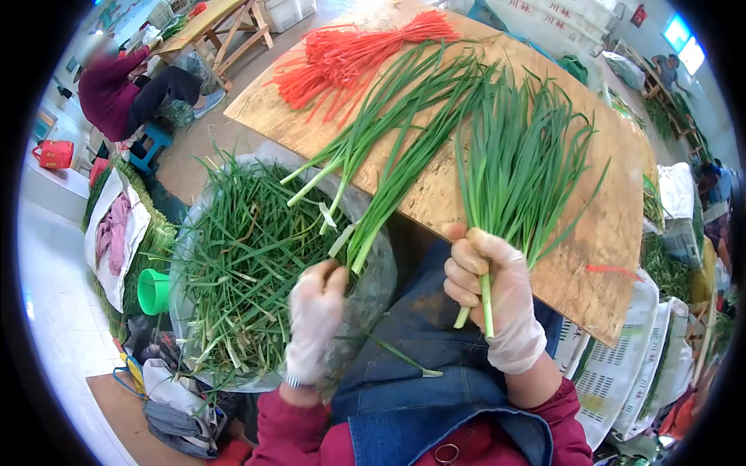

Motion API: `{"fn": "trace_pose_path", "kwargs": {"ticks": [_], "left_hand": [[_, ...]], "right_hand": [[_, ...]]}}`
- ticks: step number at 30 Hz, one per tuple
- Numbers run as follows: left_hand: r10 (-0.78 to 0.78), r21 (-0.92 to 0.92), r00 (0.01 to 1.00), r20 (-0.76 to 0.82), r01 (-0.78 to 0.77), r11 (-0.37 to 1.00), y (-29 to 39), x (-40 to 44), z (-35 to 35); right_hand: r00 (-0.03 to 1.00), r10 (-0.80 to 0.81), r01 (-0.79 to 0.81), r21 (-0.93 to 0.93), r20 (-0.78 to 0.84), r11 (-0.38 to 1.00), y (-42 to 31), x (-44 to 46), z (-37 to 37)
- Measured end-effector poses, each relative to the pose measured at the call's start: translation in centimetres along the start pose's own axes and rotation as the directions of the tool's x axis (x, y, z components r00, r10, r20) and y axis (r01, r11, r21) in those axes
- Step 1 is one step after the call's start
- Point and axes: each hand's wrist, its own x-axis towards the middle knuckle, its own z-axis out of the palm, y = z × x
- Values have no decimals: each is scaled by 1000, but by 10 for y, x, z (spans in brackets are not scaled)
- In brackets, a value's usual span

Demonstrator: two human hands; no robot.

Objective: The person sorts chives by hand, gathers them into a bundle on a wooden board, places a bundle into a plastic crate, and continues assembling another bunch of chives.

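My right hand [497,299], in a thin whitish glove, is closed around the lower stems of a bunch of garlic chives [517,163]. Their pale cut ends stick out below my fingers, and the leaves fan out over the wooden board. My left hand [317,318], gloved too, has its fingers pinched together just below the stem ends of some loose garlic chives [396,186]; what it grips, if anything, is hidden. These loose stalks lie across the board [598,287] with their pale ends hanging over its edge. One stray stalk [404,357] rests on my denim apron [435,326].
A clear plastic bag [377,272] full of green leaves and scraps stands at the left. Red ties [350,58] lie heaped at the board's far end. A green cup [153,291] is beside the bag. White crates [614,365] stand right. Another person [116,89] sits far left.
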Motion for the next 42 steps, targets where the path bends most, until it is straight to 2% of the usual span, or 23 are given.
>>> {"fn": "trace_pose_path", "kwargs": {"ticks": [1, 3, 5, 6, 7, 10, 12, 14, 15, 16, 18, 21, 23, 24, 25, 28, 29, 31, 32, 34, 36, 39, 42], "left_hand": [[-142, -186, 987, 73, 153, 970, 5, 5, 5], [-357, -484, 888, 289, 457, 747, 13, 11, 11], [-292, -478, 946, 140, 322, 817, 22, 2, 8], [-254, -465, 965, 60, 252, 849, 27, -4, 3], [-235, -544, 971, 34, 215, 811, 34, -12, 2], [206, -301, 973, -105, -229, 926, 46, -20, 3], [410, -265, 910, -57, -410, 873, 57, -24, 6], [450, -315, 882, 139, -391, 865, 61, -28, 2], [456, -375, 879, 139, -379, 846, 51, -22, 3], [318, -404, 947, 42, -275, 873, 46, -18, 5], [208, -78, 974, -86, -215, 974, 38, 0, 12], [191, 73, 980, 48, -194, 978, 28, 17, 32], [-121, -263, 974, 191, 169, 950, 33, 16, 33], [-250, -391, 920, 302, 359, 848, 36, 14, 31], [-312, -448, 869, 385, 471, 760, 46, 10, 21], [-261, -618, 867, 424, 488, 617, 61, -10, 8], [-256, -635, 887, 384, 455, 624, 65, -14, 9], [-278, -631, 856, 435, 510, 585, 71, -17, 5], [-287, -627, 840, 461, 537, 564, 72, -17, 4], [-213, -622, 778, 591, 607, 495, 63, -12, 1], [-146, -594, 703, 696, 678, 432, 57, -7, 0], [-119, -682, 806, 579, 560, 471, 76, 0, 10], [-86, -675, 795, 600, 561, 480, 76, 9, 10]], "right_hand": [[1000, -1, 1, -35, -6, 999, 2, 1, -2], [997, -6, -4, -123, -81, 992, 3, 2, 1], [975, -23, -26, -218, -220, 976, 7, 3, 12], [975, -24, -33, -255, -220, 966, 10, 5, 12], [975, -23, -44, -294, -219, 955, 13, 7, 11], [974, -31, -63, -400, -225, 914, 22, 8, 13], [981, -16, -80, -477, -194, 875, 25, 8, 11], [975, -84, -26, -473, -208, 881, 17, 4, 16], [969, -117, 1, -471, -217, 882, 10, 2, 19], [962, -149, 27, -468, -227, 884, 5, 0, 19], [973, -172, 122, -291, -153, 949, -5, 4, 6], [959, -187, 128, -263, -213, 956, -4, 7, 10], [959, -123, 67, -218, -255, 974, 4, 11, 8], [951, -85, 14, -233, -298, 972, 9, 13, 6], [947, -65, -17, -251, -315, 968, 13, 14, 4], [932, -77, -50, -337, -353, 940, 27, 18, 3], [936, -104, -35, -383, -337, 923, 29, 19, 5], [939, -138, -7, -418, -316, 908, 31, 18, 12], [950, -87, -43, -401, -300, 915, 29, 19, 11], [963, 14, -116, -369, -268, 922, 23, 20, 6], [966, -41, -60, -371, -257, 927, 28, 20, 4], [957, -86, -34, -399, -277, 916, 33, 17, 3], [948, -114, -17, -406, -296, 914, 33, 17, 6]]}}
